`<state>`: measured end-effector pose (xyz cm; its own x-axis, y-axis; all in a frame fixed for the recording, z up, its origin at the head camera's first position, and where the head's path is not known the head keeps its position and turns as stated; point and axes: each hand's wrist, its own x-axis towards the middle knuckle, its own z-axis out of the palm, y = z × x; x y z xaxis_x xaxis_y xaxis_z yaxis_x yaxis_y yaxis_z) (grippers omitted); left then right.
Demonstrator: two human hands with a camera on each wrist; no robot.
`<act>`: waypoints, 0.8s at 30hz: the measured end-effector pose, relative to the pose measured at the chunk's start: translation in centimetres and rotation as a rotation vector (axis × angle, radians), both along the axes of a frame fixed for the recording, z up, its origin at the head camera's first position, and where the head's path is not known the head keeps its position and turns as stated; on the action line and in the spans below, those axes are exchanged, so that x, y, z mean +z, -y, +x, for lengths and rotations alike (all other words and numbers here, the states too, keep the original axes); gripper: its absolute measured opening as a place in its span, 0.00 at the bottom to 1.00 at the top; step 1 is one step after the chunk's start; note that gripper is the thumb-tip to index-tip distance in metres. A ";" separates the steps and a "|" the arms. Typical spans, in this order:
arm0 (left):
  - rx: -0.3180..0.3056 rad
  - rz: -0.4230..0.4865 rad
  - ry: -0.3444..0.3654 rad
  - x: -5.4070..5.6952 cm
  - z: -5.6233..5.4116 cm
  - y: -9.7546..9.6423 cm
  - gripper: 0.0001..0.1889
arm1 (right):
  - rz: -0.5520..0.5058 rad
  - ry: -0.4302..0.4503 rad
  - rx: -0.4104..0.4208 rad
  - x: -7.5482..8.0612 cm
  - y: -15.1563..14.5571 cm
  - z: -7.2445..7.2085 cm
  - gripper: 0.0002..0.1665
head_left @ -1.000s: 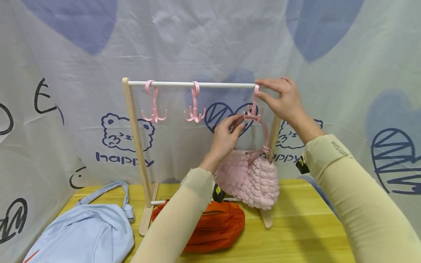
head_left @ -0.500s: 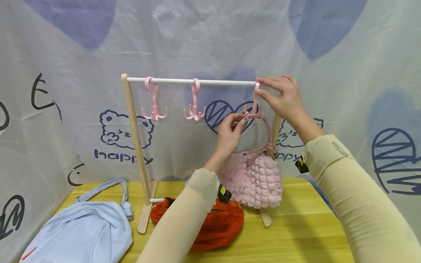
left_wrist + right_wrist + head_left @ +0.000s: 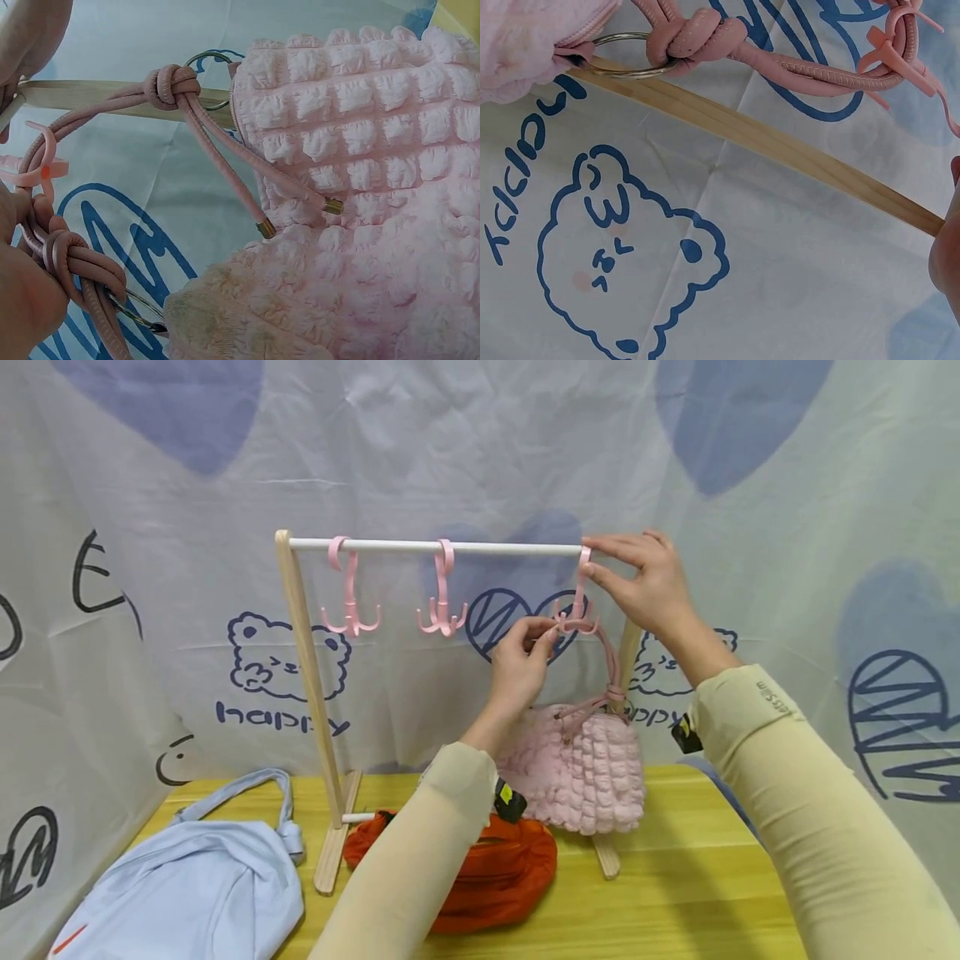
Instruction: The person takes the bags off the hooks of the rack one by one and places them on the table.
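Light blue backpack: lies by the left edge of the wood-grain table, strap loop toward the back edge.
Rack, left post: pale wood, foot near the back edge; white bar runs rightward from its top.
Left pink hook: hangs on the bar, prongs bare.
Middle pink hook: likewise bare, well apart from the first.
Orange-red waist bag: on the table, mid-width, partly hidden from me by the left sleeve.
Left hand: I read thumb and fingers pinching the knotted strap beside the prongs.
Pink quilted handbag: suspended by that strap, right of mid-table toward the back edge; I cannot tell whether its base touches wood. My left wrist view gives two knots, metal rings and brass-tipped ends.
Right pink hook: on the bar, strap lying over its prongs.
Right hand: grasping that hook's top, thumb below, fingers at the bar.
Right post: behind strap and handbag; my right wrist view sets it against a bear print.
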<state>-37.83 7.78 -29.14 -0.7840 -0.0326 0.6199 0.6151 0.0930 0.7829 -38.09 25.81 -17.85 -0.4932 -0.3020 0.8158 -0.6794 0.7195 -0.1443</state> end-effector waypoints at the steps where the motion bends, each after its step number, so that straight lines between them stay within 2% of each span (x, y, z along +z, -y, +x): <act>1: 0.002 -0.001 0.003 0.1 0.0 0.0 0.09 | -0.001 0.004 -0.003 0.0 0.0 0.0 0.24; 5: 0.001 0.010 0.022 0.3 0.2 0.0 0.09 | 0.006 0.014 -0.014 0.1 -0.1 0.0 0.24; 11: -0.039 0.056 0.058 0.6 0.4 0.0 0.10 | 0.007 0.017 -0.022 0.1 -0.1 0.0 0.24; 24: 0.018 0.073 0.068 1.1 0.3 -0.1 0.07 | 0.005 0.037 -0.031 0.1 0.0 0.0 0.25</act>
<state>-37.56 7.91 -28.07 -0.8229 -0.0901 0.5609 0.5593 0.0452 0.8278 -38.06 25.85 -17.74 -0.5326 -0.2905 0.7950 -0.6509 0.7410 -0.1653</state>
